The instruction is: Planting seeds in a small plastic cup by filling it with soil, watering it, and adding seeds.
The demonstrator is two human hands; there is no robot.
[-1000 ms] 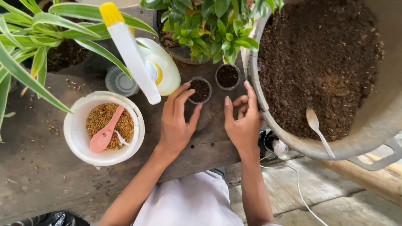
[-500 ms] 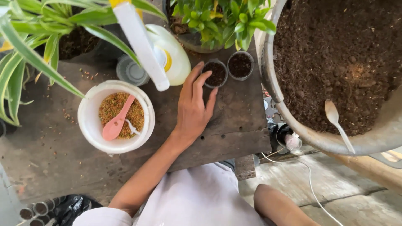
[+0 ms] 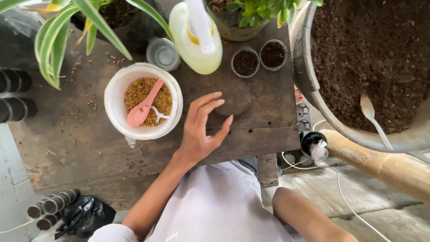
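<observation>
My left hand (image 3: 202, 127) rests on the dark wooden table (image 3: 80, 148) with its fingers spread and nothing in it. It lies just right of a white bowl (image 3: 117, 117) of brown-orange granules, which holds a pink spoon (image 3: 142, 106) and a small white spoon (image 3: 159, 114). Two small round pots of soil (image 3: 245, 62) (image 3: 273, 54) stand beyond the fingertips, apart from them. A pale yellow spray bottle (image 3: 193, 42) stands between the bowl and the pots. My right hand is out of view; only that forearm (image 3: 309, 215) shows at the bottom.
A large grey tub (image 3: 313, 101) of dark soil with a white spoon (image 3: 374, 118) fills the right side. A clear cup (image 3: 162, 54) and striped plant leaves (image 3: 58, 45) sit at the back left. Stacked small black pots (image 3: 51, 207), a black bag (image 3: 87, 215) and a wooden handle (image 3: 389, 168) lie lower down.
My right hand has left the table and gone out of view. My left hand has drawn back from the small pot toward me. The view has shifted right and nearer.
</observation>
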